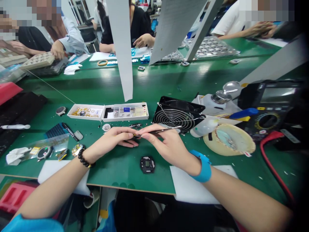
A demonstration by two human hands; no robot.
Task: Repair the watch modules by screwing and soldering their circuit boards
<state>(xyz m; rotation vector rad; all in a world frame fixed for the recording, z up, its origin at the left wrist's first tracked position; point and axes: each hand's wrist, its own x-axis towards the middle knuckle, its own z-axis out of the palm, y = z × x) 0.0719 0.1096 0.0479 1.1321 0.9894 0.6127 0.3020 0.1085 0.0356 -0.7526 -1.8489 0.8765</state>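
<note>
My left hand (113, 138), with a dark bead bracelet on the wrist, pinches a small dark part (136, 136) at its fingertips; fingers cover most of it. My right hand (169, 141), wearing a blue wrist band (204, 166), meets it there and grips a slender dark pen-like tool (163, 130). The tool's back end points up and right, and its working tip is hidden at the fingers. Below both hands, a black watch module with a small grey display (147, 164) lies flat on the green bench mat (116, 170).
Behind my hands stand white boxes of small parts (84, 111) and a black fan with a wire guard (177, 116). To the right are a cream bowl (229, 141), a multimeter (267, 119) and a red cable (265, 158). Watch parts (44, 152) lie left. Co-workers sit opposite.
</note>
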